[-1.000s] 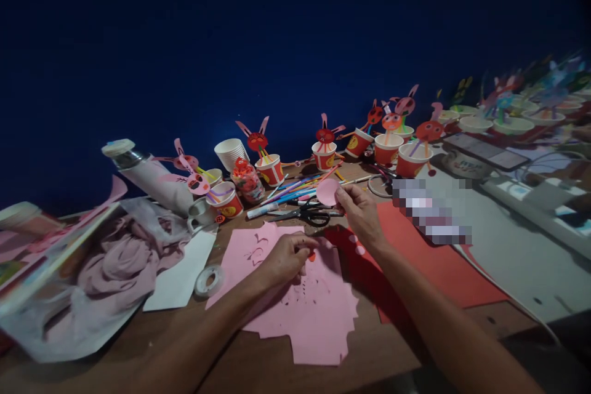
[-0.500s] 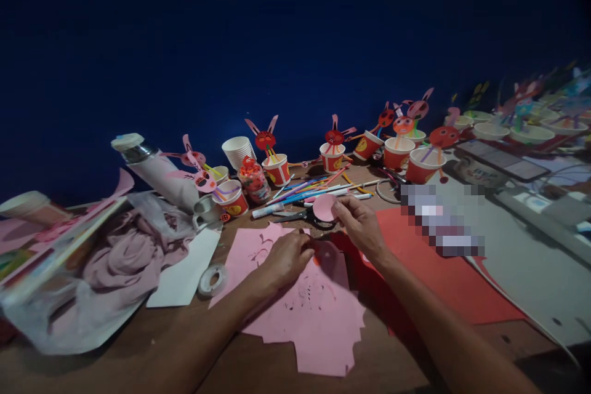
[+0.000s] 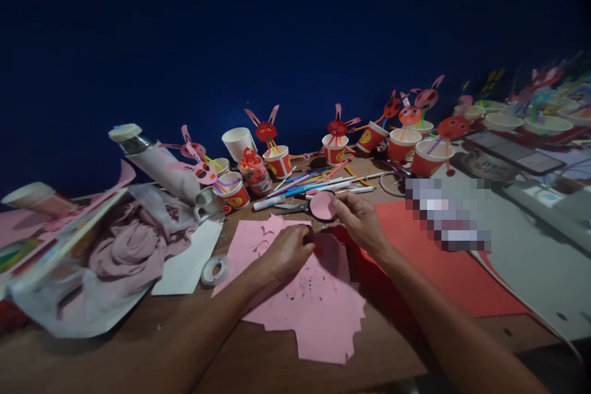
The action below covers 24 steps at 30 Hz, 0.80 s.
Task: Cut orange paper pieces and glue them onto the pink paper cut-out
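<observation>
Between the thumb and fingers of my right hand [image 3: 362, 221] is a pink paper circle [image 3: 322, 205], held up over the black-handled scissors [image 3: 302, 209]. My left hand [image 3: 292, 250] is closed with its fingers curled together, just left of the right one. Whatever its fingertips may pinch is hidden. Under it lies a pink paper sheet [image 3: 323, 329] with jagged cut edges and small dark marks. Red paper [image 3: 429, 271] spreads beneath my right forearm. A roll of clear tape [image 3: 215, 270] rests left of the pink sheet.
Red-and-white paper cups [image 3: 277, 164] with rabbit-faced figures line the back. Loose coloured sticks [image 3: 318, 182] and a marker [image 3: 269, 202] lie before them. At left are a bag with mauve cloth [image 3: 133, 246] and a tilted white flask [image 3: 173, 171]. A phone [image 3: 514, 151] lies at right.
The view has shifted slightly. The pink circle has dipped a little to the left in my right hand's grip. My left hand stays closed over the pink sheet.
</observation>
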Available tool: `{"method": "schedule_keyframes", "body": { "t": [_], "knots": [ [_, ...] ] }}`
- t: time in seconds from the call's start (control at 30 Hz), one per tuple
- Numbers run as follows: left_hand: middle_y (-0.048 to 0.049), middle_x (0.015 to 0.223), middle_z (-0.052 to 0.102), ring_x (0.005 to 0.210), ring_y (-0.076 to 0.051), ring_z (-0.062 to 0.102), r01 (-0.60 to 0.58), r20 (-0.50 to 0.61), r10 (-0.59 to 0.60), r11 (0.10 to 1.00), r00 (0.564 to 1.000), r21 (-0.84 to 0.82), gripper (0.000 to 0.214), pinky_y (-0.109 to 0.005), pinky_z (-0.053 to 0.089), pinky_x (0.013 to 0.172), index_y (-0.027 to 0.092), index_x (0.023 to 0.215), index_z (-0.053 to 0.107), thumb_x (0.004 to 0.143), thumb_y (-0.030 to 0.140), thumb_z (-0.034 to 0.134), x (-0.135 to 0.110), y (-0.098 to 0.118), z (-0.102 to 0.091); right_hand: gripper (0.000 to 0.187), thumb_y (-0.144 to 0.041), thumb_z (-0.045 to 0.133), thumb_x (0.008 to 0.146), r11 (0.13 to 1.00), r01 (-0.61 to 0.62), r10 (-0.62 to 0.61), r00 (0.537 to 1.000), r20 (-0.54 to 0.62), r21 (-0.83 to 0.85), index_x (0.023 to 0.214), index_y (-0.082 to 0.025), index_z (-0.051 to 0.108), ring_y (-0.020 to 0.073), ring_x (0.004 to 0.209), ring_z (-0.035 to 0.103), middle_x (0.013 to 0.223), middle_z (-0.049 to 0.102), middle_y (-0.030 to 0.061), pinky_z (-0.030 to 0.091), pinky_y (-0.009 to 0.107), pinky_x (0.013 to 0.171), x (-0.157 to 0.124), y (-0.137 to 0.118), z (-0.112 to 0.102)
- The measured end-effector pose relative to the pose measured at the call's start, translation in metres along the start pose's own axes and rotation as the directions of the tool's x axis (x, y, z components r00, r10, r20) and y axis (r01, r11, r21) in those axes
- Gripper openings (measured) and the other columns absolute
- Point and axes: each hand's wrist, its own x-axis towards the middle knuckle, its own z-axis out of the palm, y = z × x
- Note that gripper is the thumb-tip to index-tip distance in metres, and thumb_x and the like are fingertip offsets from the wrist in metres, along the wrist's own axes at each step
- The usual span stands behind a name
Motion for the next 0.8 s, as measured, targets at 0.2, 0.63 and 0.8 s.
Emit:
{"method": "schedule_keyframes", "body": {
  "t": [0.2, 0.63, 0.8],
  "knots": [
    [-0.0049, 0.08, 0.067, 0.07, -0.016, 0.057, -0.041, 0.056, 0.042, 0.999, 0.998, -0.014, 0.028, -0.024, 0.039, 0.061, 0.015, 0.078, 0.064, 0.065, 0.01, 0.041, -0.0055, 0.0033, 0.0032, 0.018, -0.031, 0.048, 0.079, 0.999, 0.015, -0.014, 0.999, 0.032, -0.037, 0.067, -0.018, 0.053, 0.0111, 0.057, 0.049, 0.061, 0.051, -0.0022, 0.039, 0.022, 0.053, -0.0009, 0.0021, 0.0034],
    [-0.0079, 0.077, 0.065, 0.066, -0.019, 0.057, -0.014, 0.037, 0.009, 0.993, 0.999, 0.119, 0.022, -0.027, 0.036, 0.057, 0.014, 0.075, 0.062, 0.066, 0.016, 0.041, -0.0032, 0.0082, 0.0063, 0.017, -0.031, 0.046, 0.079, 0.998, 0.001, 0.002, 0.999, 0.049, -0.057, 0.069, -0.018, 0.053, 0.0108, 0.054, 0.052, 0.058, 0.052, -0.003, 0.042, 0.021, 0.051, -0.0019, 0.0024, 0.0068],
    [-0.0102, 0.081, 0.065, 0.073, -0.022, 0.059, 0.005, 0.03, -0.01, 0.986, 1.0, 0.17, 0.022, -0.029, 0.04, 0.063, 0.014, 0.077, 0.061, 0.067, 0.017, 0.042, -0.0037, 0.0087, 0.006, 0.017, -0.029, 0.045, 0.08, 0.998, 0.001, 0.003, 0.998, 0.061, -0.069, 0.07, -0.018, 0.053, 0.0099, 0.054, 0.052, 0.059, 0.052, -0.0034, 0.041, 0.02, 0.05, -0.0031, -0.0001, 0.0067]
  ]
}}
